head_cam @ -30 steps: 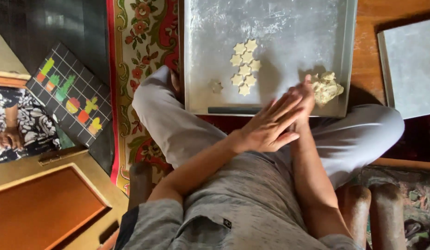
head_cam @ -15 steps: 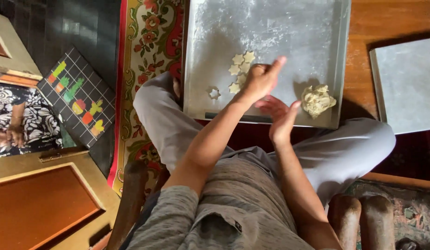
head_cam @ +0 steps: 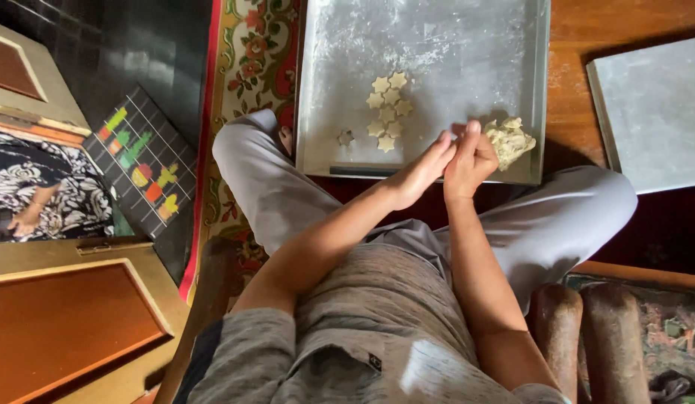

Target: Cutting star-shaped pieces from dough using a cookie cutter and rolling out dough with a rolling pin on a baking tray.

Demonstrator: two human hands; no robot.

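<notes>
My left hand (head_cam: 420, 173) and my right hand (head_cam: 471, 155) meet fingertip to fingertip over the near edge of a floured metal tray (head_cam: 317, 90). The right hand's fingers are curled and the left hand's lie against them. Whatever is between them is hidden. A lump of pale dough (head_cam: 510, 141) lies on the tray just right of my right hand. Several star-shaped dough pieces (head_cam: 388, 111) sit clustered in the tray's middle. A small star cutter (head_cam: 346, 138) rests to their left.
A second grey tray (head_cam: 654, 112) lies on the wooden floor at right. I sit cross-legged in grey trousers (head_cam: 257, 179) on a patterned rug (head_cam: 250, 60). At left are a dark board with coloured shapes (head_cam: 142, 161), a wooden panel (head_cam: 63, 329) and another person's hand (head_cam: 22, 221).
My left hand has drawn back from the star pieces toward me. My right hand rose to meet it beside the dough lump.
</notes>
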